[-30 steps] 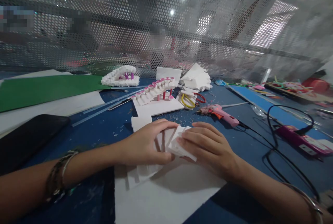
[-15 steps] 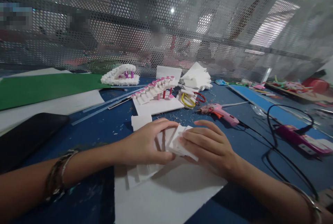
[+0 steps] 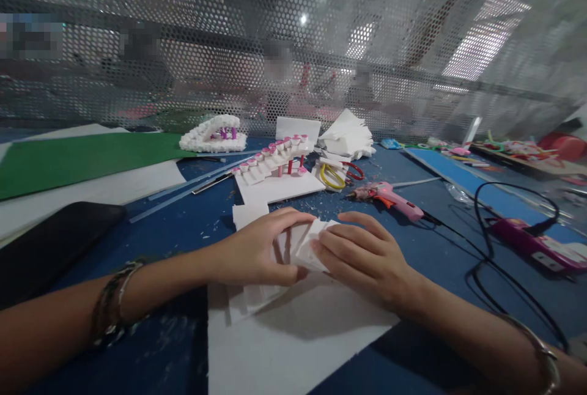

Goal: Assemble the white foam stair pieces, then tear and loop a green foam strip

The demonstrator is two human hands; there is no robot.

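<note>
A small white foam-board staircase model [image 3: 306, 243] stands on a flat white foam board [image 3: 293, 346] right in front of me. My left hand [image 3: 257, 251] grips its middle, with thumb on the near side and fingers on the far side. Over its right end my right hand [image 3: 371, 257] is closed, fingers bent across the upper steps. The lower steps [image 3: 254, 300] show below my left wrist. Behind my left hand a white piece [image 3: 250, 213] sticks up. My palms hide part of the model.
Beyond lie a staircase model with pink-topped posts [image 3: 279, 159], a bumpy white model [image 3: 213, 135], yellow-handled scissors [image 3: 331, 178] and a pink glue gun [image 3: 397, 200]. Its black cable runs near a purple power strip [image 3: 532, 242]. A dark phone-like object [image 3: 59, 248] lies left; perforated metal stands behind.
My right hand and the model's right end have shifted slightly left, and the end piece sits closer to the steps. My left hand keeps its hold. The view has moved a little.
</note>
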